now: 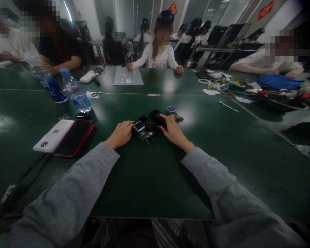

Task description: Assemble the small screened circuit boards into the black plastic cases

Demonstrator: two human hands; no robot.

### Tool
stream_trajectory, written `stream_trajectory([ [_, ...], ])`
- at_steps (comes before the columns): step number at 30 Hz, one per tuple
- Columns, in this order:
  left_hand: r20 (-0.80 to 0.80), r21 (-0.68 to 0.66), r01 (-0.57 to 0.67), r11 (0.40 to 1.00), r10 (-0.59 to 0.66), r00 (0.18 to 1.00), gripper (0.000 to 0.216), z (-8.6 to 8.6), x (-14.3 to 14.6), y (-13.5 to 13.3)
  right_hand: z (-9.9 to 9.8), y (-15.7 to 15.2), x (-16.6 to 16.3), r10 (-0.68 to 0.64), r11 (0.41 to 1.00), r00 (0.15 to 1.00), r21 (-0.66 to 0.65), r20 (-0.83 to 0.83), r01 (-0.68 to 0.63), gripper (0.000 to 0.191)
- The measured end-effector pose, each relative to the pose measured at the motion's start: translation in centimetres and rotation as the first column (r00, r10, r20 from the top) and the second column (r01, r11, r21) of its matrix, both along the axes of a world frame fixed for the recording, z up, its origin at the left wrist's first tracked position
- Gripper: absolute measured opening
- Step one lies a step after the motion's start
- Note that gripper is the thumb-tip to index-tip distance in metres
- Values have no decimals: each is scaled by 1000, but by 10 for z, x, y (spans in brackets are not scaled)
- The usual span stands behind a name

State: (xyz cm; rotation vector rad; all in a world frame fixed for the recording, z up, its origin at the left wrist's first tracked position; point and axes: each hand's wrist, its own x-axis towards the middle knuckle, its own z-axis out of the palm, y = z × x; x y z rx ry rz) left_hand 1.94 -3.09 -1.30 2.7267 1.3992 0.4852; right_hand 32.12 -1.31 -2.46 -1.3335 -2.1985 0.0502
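Observation:
My left hand [121, 133] rests on the dark green table [144, 179], fingers curled, its fingertips touching a small green circuit board with a blue-lit screen [142, 130]. My right hand [172, 130] lies to the right of that board, fingers closed on a black plastic housing [156, 116]. A second black housing [144, 120] sits between them. Another circuit board with a small screen [173, 113] lies just beyond my right hand.
A white power bank [53, 136] and a red-cased phone [73, 137] lie at left, with two water bottles [76, 91] behind. A metal tool [229, 106] and a heap of cables [248, 88] lie at right. Several people sit around the table.

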Motion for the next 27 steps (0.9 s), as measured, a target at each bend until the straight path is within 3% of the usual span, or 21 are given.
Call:
stream_trajectory([
  [27,-8,-2,-4,1000,4,1000,39,0,0,0,2,-2,-1,0,1000,1000,-13,-1,0,60],
])
